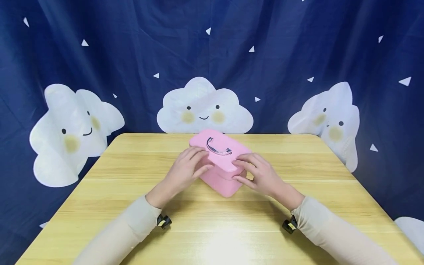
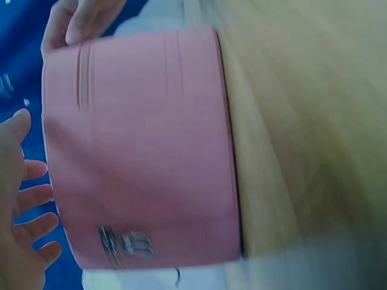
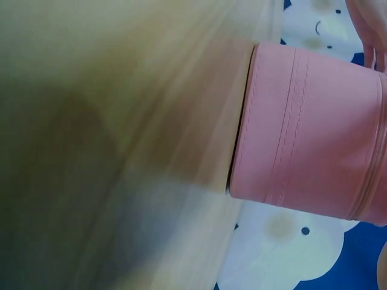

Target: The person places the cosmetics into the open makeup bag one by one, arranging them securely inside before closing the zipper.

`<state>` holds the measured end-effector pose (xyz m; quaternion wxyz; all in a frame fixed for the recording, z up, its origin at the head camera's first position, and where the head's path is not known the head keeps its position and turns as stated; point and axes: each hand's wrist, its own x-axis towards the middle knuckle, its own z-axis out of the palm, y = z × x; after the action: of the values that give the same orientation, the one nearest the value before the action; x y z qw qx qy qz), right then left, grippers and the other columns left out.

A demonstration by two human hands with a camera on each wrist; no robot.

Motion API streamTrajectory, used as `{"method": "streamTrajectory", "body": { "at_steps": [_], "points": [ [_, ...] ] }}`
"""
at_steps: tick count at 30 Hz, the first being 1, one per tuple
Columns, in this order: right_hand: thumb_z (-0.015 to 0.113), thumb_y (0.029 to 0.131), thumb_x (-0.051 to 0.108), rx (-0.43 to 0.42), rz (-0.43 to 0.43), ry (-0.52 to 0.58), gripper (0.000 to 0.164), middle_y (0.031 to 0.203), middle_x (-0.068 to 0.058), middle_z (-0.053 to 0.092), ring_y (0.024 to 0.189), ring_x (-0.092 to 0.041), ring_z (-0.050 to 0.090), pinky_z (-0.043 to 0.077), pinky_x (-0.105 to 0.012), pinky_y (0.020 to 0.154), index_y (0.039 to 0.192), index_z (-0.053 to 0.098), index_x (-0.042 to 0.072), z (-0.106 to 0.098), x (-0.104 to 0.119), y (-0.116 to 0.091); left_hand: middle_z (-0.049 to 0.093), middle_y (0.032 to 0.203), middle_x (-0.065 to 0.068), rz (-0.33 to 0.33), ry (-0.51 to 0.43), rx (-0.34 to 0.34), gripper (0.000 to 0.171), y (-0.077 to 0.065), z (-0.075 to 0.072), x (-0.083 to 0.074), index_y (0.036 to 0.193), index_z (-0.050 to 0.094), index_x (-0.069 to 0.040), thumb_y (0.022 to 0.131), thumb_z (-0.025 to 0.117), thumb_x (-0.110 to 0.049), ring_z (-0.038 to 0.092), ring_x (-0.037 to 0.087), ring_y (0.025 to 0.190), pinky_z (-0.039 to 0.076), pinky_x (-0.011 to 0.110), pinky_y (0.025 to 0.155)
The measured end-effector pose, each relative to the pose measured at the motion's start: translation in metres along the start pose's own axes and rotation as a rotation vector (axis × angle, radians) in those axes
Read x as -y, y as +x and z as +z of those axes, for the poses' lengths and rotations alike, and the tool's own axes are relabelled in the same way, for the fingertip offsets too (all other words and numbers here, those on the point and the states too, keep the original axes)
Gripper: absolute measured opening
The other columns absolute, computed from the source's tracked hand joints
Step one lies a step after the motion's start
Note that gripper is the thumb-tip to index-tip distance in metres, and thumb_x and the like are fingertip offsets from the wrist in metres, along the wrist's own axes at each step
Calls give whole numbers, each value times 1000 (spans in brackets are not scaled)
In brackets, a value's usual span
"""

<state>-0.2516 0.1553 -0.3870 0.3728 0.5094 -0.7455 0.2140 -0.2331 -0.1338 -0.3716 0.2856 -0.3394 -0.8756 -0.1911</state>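
A pink zippered case [image 1: 212, 158] stands at an angle on the table, its lid down and a curved silver handle [image 1: 218, 149] on top. My left hand [image 1: 185, 167] reaches its left side, fingertips right at the lid's edge and thumb stretched along the front. At the right corner of the lid, my right hand [image 1: 260, 173] touches with bent fingers above and its thumb lower on the side. The left wrist view shows a small metal fitting [image 2: 138, 244] near one end of the case's face. Stitched lines [image 3: 290, 121] run along the pink wall in the right wrist view.
The case rests toward the far part of a light wooden table [image 1: 132, 173]. Behind the table hangs a dark blue curtain [image 1: 132, 55] with white smiling clouds [image 1: 205, 101]. Small black wrist devices [image 1: 163, 222] sit below both cream sleeves [image 1: 122, 232].
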Motion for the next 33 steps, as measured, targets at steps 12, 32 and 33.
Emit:
{"method": "streamTrajectory", "body": {
  "at_steps": [12, 32, 33],
  "points": [
    [52, 98, 31, -18, -84, -1, 38, 113, -12, 66, 105, -28, 62, 51, -42, 92, 116, 64, -1, 1, 28, 8, 61, 126, 9, 179, 10, -34, 60, 1, 11, -40, 121, 64, -7, 99, 42, -57, 53, 28, 120, 38, 46, 107],
    [46, 103, 37, 74, 62, 131, 42, 115, -10, 64, 111, -28, 58, 45, -42, 98, 115, 63, 1, -15, -12, 21, 65, 123, 6, 289, -29, -20, 36, -19, -10, -13, 118, 68, -6, 97, 59, -34, 55, 27, 120, 38, 48, 107],
    [45, 103, 40, 99, 89, 124, 44, 117, -10, 63, 113, -28, 57, 45, -44, 99, 117, 62, 2, -16, -16, 21, 65, 124, 6, 288, -32, -18, 36, -20, -12, -11, 118, 68, -6, 97, 59, -33, 55, 28, 120, 38, 48, 107]
  ]
}}
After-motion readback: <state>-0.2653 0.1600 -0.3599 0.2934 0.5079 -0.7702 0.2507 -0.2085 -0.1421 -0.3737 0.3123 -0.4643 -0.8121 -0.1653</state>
